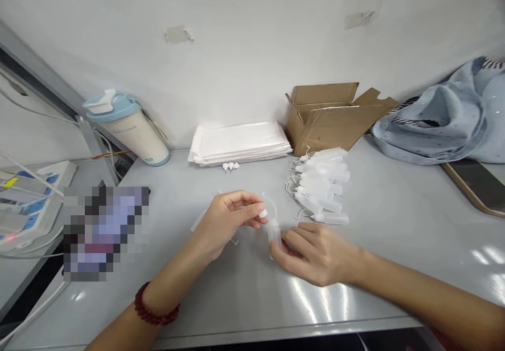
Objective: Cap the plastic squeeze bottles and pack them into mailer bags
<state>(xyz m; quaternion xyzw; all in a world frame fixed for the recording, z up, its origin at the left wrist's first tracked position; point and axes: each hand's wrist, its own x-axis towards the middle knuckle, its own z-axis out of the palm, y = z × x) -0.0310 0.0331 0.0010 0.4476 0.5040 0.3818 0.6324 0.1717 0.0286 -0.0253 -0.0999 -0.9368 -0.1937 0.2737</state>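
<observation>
My left hand (226,222) pinches a small white cap (263,213) between thumb and fingers. Just to its right, my right hand (311,253) grips a small translucent plastic squeeze bottle (273,230), which stands roughly upright with a thin curved tube at its top. Cap and bottle are close together; whether they touch I cannot tell. Partly hidden behind my left hand lies another translucent bottle (198,220). Beyond my right hand is a pile of similar bottles (323,182) with thin curved tubes pointing left. Three small white needle-tipped caps (231,167) sit farther back.
A stack of white padded envelopes (240,143) and an open cardboard box (327,130) stand against the wall. At left are a tumbler (134,130), a pixelated device (110,230) and a power strip (39,203). Blue cloth (445,114) and a phone (481,188) lie at right.
</observation>
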